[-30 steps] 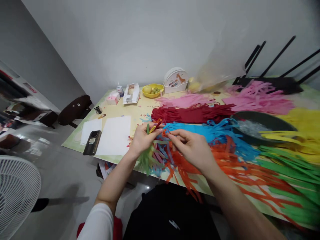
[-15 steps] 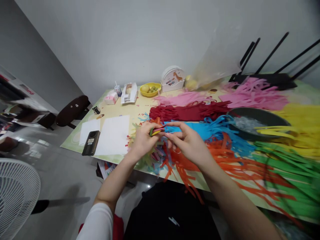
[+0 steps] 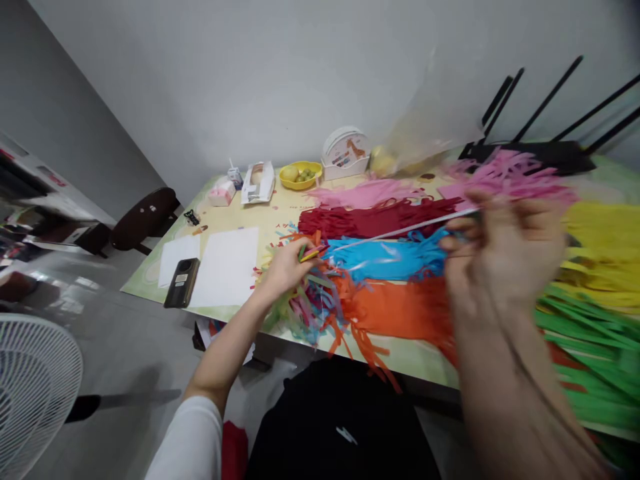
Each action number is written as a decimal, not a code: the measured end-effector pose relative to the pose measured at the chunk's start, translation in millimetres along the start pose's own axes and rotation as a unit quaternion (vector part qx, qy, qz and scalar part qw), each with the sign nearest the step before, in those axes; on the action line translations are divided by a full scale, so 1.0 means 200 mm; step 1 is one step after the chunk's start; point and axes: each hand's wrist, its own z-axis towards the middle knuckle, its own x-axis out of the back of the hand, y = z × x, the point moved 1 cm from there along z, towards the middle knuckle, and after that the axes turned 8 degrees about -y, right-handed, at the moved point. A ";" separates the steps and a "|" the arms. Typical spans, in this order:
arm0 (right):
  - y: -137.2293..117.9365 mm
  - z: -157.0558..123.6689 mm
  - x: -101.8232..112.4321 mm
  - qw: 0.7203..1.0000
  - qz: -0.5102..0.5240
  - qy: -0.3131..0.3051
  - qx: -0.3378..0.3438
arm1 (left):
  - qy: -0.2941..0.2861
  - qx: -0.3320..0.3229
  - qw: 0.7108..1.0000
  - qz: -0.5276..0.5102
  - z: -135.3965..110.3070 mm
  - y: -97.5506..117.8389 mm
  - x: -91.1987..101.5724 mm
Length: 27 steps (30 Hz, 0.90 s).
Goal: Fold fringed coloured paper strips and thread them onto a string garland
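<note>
My left hand (image 3: 286,269) is closed on a bunch of mixed paper strips (image 3: 306,300) near the table's front edge; their loose ends hang green, pink, blue and orange below the fist. My right hand (image 3: 505,253), blurred by motion, is raised to the right and pinches the end of a long thin pale strip (image 3: 400,232) that stretches taut back to the bunch. Under the hands lie piles of cut strips: dark red (image 3: 373,221), blue (image 3: 387,257) and orange (image 3: 400,310).
On the table (image 3: 240,217) lie white sheets (image 3: 225,267), a black phone (image 3: 181,282), a yellow fruit bowl (image 3: 300,175), pink (image 3: 505,175), yellow (image 3: 605,247) and green (image 3: 585,333) strip piles. A stool (image 3: 144,219) stands left, a fan (image 3: 35,387) lower left.
My right hand has swept from beside the left hand up and to the right, drawing a long pale strip out taut. The left hand has stayed with its bunch.
</note>
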 end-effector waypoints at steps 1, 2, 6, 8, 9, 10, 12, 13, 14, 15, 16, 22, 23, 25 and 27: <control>-0.02 0.03 0.03 0.999 0.001 0.027 0.029 | -0.002 0.015 1.000 0.014 0.01 -0.03 0.01; -0.03 0.06 0.05 0.998 -0.001 0.040 0.049 | -0.001 0.028 0.999 0.023 0.01 -0.05 0.01; 0.00 0.00 0.02 0.996 -0.049 -0.078 0.011 | 0.064 0.024 0.997 -0.046 0.01 -0.05 0.03; 0.05 -0.09 -0.05 0.971 -0.121 -0.201 -0.034 | 0.072 0.015 0.991 -0.115 0.00 -0.02 0.03; 0.07 -0.13 -0.10 0.953 -0.154 -0.256 -0.047 | 0.057 0.015 0.988 -0.143 0.00 0.01 0.02; 0.09 -0.18 -0.14 0.936 -0.178 -0.299 -0.053 | 0.034 0.018 0.986 -0.164 -0.01 0.03 0.02; 0.12 -0.24 -0.21 0.913 -0.197 -0.353 -0.055 | -0.010 0.024 0.981 -0.193 -0.02 0.07 0.01; 0.13 -0.25 -0.23 0.906 -0.202 -0.369 -0.053 | -0.025 0.026 0.979 -0.203 -0.03 0.09 0.01; 0.13 -0.26 -0.24 0.901 -0.207 -0.378 -0.050 | -0.039 0.027 0.976 -0.214 -0.04 0.10 0.01; 0.14 -0.26 -0.24 0.899 -0.210 -0.381 -0.043 | -0.056 0.028 0.971 -0.229 -0.05 0.11 0.02; 0.14 -0.25 -0.24 0.899 -0.212 -0.381 -0.035 | -0.076 0.025 0.965 -0.251 -0.05 0.11 0.02; 0.13 -0.27 -0.19 0.915 -0.203 -0.348 0.023 | -0.090 0.046 0.906 -0.410 -0.07 0.09 0.06; 0.12 -0.29 -0.19 0.918 -0.222 -0.327 0.038 | -0.055 0.055 0.908 -0.412 -0.07 0.09 0.06; 0.10 -0.33 -0.18 0.915 -0.270 -0.295 0.057 | 0.017 0.059 0.920 -0.388 -0.08 0.10 0.06; 0.08 -0.36 -0.18 0.899 -0.311 -0.301 0.056 | 0.068 0.043 0.938 -0.338 -0.10 0.11 0.06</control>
